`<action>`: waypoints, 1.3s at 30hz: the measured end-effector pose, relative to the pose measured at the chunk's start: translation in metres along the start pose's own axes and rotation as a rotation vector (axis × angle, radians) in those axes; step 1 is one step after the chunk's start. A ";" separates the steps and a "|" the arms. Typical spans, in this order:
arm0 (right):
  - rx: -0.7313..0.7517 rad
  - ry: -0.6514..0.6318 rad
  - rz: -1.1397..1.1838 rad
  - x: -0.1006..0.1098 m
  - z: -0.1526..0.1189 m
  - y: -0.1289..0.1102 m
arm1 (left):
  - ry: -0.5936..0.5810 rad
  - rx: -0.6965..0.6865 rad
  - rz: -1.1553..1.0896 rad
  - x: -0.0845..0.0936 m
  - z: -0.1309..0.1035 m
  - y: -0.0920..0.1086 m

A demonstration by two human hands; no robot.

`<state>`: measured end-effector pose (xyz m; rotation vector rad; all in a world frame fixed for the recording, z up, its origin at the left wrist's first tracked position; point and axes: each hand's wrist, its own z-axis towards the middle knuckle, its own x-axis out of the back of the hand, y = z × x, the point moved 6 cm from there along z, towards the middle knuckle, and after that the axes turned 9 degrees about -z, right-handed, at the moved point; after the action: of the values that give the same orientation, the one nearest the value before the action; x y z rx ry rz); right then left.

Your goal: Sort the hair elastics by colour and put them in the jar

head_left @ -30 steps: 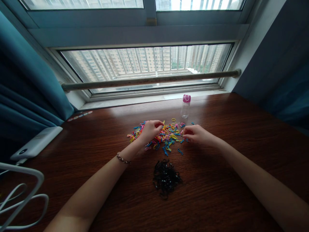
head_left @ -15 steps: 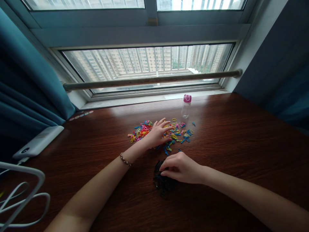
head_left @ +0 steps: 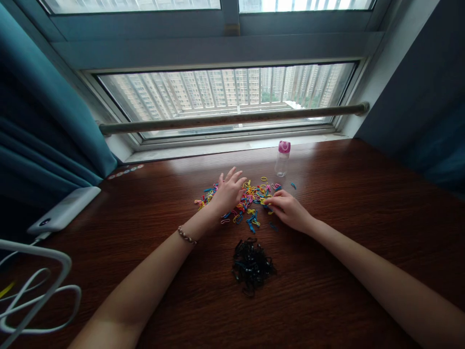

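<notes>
While the left hand (head_left: 227,195) hovers over the coloured bands (head_left: 251,198) with its grip spread, the right hand (head_left: 290,211) has its thumb and fingers drawn close at the right side of that heap; whether this grip pinches a band or only touches the yellow and blue ones under the tips, I cannot tell. Half a second earlier the right hand was down at the black bands (head_left: 252,265); it has since moved away toward the window side, leaving that dark pile uncovered, nearer the wearer than the colours and apart from them. The left hand has turned too: its fingers pointed rightward across the heap and now fan out toward the window, so more of the colours in the middle show, while its palm and wrist hide part of the left portion. A braided bracelet (head_left: 186,235) circles the left wrist. Just beyond the heap, a lone blue band (head_left: 293,185) lies to the right and a yellow ring (head_left: 264,179) at the far edge, both where they were. Farther back, the clear bottle (head_left: 282,165) with its pink cap (head_left: 284,147) stands upright on the brown desk (head_left: 334,252), unchanged. At the left, a white device (head_left: 65,211) with a cable plugged in rests near the blue curtain (head_left: 54,102), and a metal rail (head_left: 232,118) crosses before the window (head_left: 203,89).
</notes>
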<state>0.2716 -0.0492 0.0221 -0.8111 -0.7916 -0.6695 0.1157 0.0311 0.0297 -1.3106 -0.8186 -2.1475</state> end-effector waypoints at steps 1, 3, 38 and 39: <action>-0.045 0.032 -0.010 0.003 0.001 0.011 | 0.009 0.004 -0.006 0.003 0.000 -0.001; -0.155 0.117 -0.030 0.010 0.001 0.028 | 0.025 0.004 -0.029 0.009 -0.002 0.001; -0.086 0.138 -0.143 0.001 -0.005 0.015 | 0.201 0.002 -0.251 0.010 -0.050 0.002; -0.120 0.162 -0.138 0.003 -0.005 0.022 | 0.201 0.013 -0.254 0.010 -0.050 0.001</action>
<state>0.2916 -0.0423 0.0138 -0.8043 -0.6688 -0.9017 0.0818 -0.0055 0.0208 -1.0073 -0.9554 -2.4180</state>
